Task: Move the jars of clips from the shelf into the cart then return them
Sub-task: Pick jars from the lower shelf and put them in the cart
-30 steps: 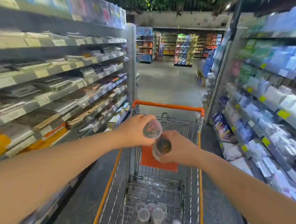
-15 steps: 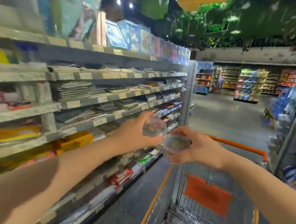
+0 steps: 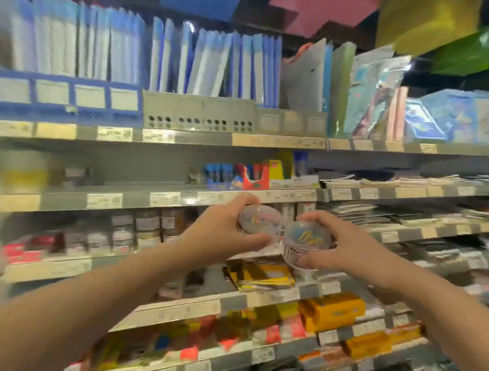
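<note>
- At centre frame, the left hand (image 3: 220, 227) grips the left jar (image 3: 259, 222), a clear round tub of coloured clips, with the fingers curled over its top and the thumb under its lower edge.
- Just right of centre, the right hand (image 3: 346, 249) clamps the right jar (image 3: 303, 244) in the same way, lid tilted toward the camera and a label showing on the side wall.
- Both jars are held side by side in the air in front of the shelf (image 3: 161, 199); their rims appear to touch, though motion blur leaves this uncertain.
- Left of the hands, a row of stocked jars (image 3: 145, 227) stands on the tier below that shelf edge.
- Below the hands, lower right of centre, lie yellow boxes (image 3: 330, 308).
- Along every tier front run pale price labels (image 3: 103, 200).
- Across the upper left of the frame, blue and white folders (image 3: 102, 48) stand upright in trays.
</note>
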A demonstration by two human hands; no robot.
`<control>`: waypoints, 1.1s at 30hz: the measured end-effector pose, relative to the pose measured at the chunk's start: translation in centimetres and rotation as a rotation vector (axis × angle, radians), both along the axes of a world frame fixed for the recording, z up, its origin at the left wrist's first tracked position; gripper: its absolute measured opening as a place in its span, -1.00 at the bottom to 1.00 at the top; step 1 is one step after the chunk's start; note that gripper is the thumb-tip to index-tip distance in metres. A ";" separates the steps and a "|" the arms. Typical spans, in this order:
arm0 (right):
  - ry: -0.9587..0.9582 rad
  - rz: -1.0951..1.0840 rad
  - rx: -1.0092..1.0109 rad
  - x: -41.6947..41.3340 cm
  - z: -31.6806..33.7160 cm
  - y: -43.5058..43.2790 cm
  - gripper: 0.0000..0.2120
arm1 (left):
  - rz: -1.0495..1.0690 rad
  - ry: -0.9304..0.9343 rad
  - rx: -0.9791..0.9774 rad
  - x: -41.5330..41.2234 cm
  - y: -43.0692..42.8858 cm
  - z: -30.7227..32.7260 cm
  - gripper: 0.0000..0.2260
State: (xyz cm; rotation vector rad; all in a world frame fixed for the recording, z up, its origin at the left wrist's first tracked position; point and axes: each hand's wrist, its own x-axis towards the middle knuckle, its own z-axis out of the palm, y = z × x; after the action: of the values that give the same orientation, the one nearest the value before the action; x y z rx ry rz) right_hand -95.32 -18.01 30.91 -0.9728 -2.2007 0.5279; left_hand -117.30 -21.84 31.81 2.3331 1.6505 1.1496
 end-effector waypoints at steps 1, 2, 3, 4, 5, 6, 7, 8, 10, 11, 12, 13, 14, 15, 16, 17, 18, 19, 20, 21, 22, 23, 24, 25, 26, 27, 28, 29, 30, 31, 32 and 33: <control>-0.003 0.033 0.011 -2.8 0.3 0.9 -0.51 | 0.034 0.002 0.007 -2.5 0.2 0.4 -0.55; -0.004 0.067 0.022 -5.4 0.6 1.9 -0.50 | 0.068 0.005 0.012 -4.9 0.4 0.8 -0.55; -0.007 0.097 0.033 -8.0 0.9 2.9 -0.48 | 0.101 0.009 0.015 -7.2 0.6 1.1 -0.56; -0.010 0.127 0.049 -10.5 1.2 3.8 -0.47 | 0.143 0.019 0.019 -9.3 0.8 1.4 -0.57; -0.013 0.164 0.065 -12.9 1.5 4.7 -0.47 | 0.192 0.036 0.028 -11.4 1.1 1.6 -0.57; -0.020 0.201 0.077 -15.2 1.8 5.7 -0.46 | 0.241 0.054 0.042 -13.5 1.4 1.7 -0.55; -0.028 0.238 0.088 -17.5 2.2 6.6 -0.46 | 0.286 0.064 0.049 -15.5 1.9 1.8 -0.53; -0.040 0.268 0.098 -19.6 2.5 7.6 -0.46 | 0.321 0.061 0.049 -17.4 2.3 1.8 -0.51; -0.060 0.324 0.115 -23.5 3.0 9.8 -0.47 | 0.384 0.047 0.045 -21.0 3.3 1.8 -0.51; -0.062 0.358 0.120 -25.4 3.3 10.8 -0.48 | 0.419 0.044 0.045 -22.6 3.8 1.7 -0.51; -0.063 0.396 0.128 -27.3 3.6 11.8 -0.49 | 0.450 0.044 0.047 -24.1 4.4 1.7 -0.52; -0.066 0.430 0.146 -29.1 3.8 12.9 -0.49 | 0.478 0.045 0.048 -25.7 4.9 1.8 -0.52; -0.069 0.456 0.171 -30.9 4.0 14.2 -0.47 | 0.510 0.050 0.053 -27.1 5.6 1.9 -0.53; -0.073 0.477 0.199 -32.6 4.4 15.3 -0.45 | 0.545 0.059 0.057 -28.6 6.2 2.0 -0.53; -0.075 0.504 0.213 -34.3 4.8 16.5 -0.45 | 0.574 0.061 0.057 -29.8 6.8 2.2 -0.54; -0.077 0.532 0.218 -35.8 5.1 17.6 -0.45 | 0.600 0.052 0.060 -31.0 7.3 2.4 -0.56; -0.079 0.568 0.227 -37.7 5.9 18.8 -0.46 | 0.626 0.047 0.072 -32.5 7.8 2.9 -0.58; -0.085 0.588 0.228 -38.9 6.3 19.4 -0.44 | 0.639 0.048 0.072 -33.3 8.1 3.2 -0.60; -0.093 0.612 0.234 -40.3 6.8 20.0 -0.42 | 0.662 0.046 0.074 -34.2 8.3 3.6 -0.61; -0.103 0.639 0.246 -42.1 7.5 20.8 -0.39 | 0.696 0.039 0.094 -35.5 8.8 4.0 -0.60; -0.112 0.657 0.261 -43.8 8.1 21.5 -0.36 | 0.730 0.033 0.114 -36.8 9.3 4.3 -0.59; -0.123 0.669 0.276 -45.5 8.8 22.2 -0.34 | 0.761 0.024 0.130 -37.9 9.6 4.7 -0.58; -0.136 0.686 0.289 -47.1 9.4 22.7 -0.32 | 0.791 0.011 0.135 -39.0 9.8 4.9 -0.58; -0.152 0.703 0.300 -48.6 9.9 23.1 -0.31 | 0.819 0.002 0.132 -40.1 10.0 5.0 -0.59; -0.164 0.719 0.306 -50.0 10.1 23.4 -0.32 | 0.848 -0.003 0.118 -41.2 10.2 5.0 -0.58; -0.175 0.737 0.297 -51.2 10.2 23.7 -0.33 | 0.875 -0.006 0.106 -42.1 10.3 5.0 -0.58; -0.187 0.759 0.272 -52.5 10.2 24.0 -0.34 | 0.893 -0.010 0.095 -42.9 10.3 5.0 -0.57; -0.202 0.775 0.243 -53.6 10.0 24.2 -0.37 | 0.908 -0.019 0.085 -43.8 10.4 5.0 -0.57; -0.205 0.783 0.223 -54.7 9.9 24.3 -0.40 | 0.923 -0.032 0.076 -44.8 10.5 5.1 -0.59; -0.200 0.784 0.211 -55.7 9.9 24.4 -0.39 | 0.941 -0.041 0.069 -45.6 10.6 5.2 -0.60; -0.193 0.780 0.207 -56.6 9.8 24.4 -0.37 | 0.972 -0.040 0.047 -46.3 10.7 5.2 -0.61; -0.197 0.769 0.221 -57.4 9.8 24.5 -0.36 | 1.017 -0.027 0.021 -47.0 10.9 5.2 -0.59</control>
State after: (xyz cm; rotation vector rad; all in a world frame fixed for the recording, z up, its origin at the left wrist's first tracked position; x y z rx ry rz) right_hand -152.72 6.47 40.68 -0.0282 -2.7133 0.5150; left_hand -164.28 -10.89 37.01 1.3846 2.9092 1.2446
